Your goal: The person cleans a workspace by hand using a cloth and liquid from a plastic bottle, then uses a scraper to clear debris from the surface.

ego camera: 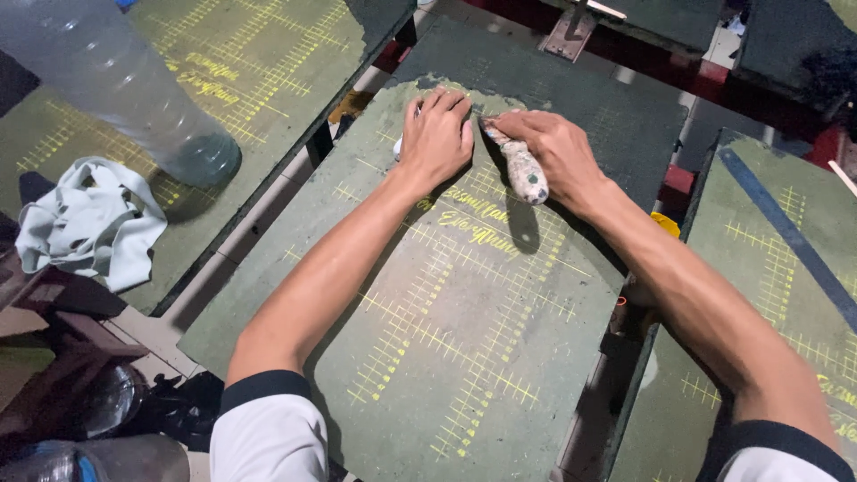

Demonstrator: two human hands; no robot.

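Observation:
A dark green board [464, 321] with yellow grid lines and script lies in front of me. My left hand [436, 134] presses flat on its far part, fingers together, with something white just showing under its left edge. My right hand [553, 152] grips a paint-stained tool handle [525, 171], whose tip meets the board right beside the left hand's fingers. The tool's blade is hidden between the two hands.
A large clear plastic bottle [134, 89] stands on a similar board [268, 62] at the left, with a crumpled pale cloth [89, 223] beside it. Another gridded board [786, 268] lies at the right. A red frame [696, 76] runs behind.

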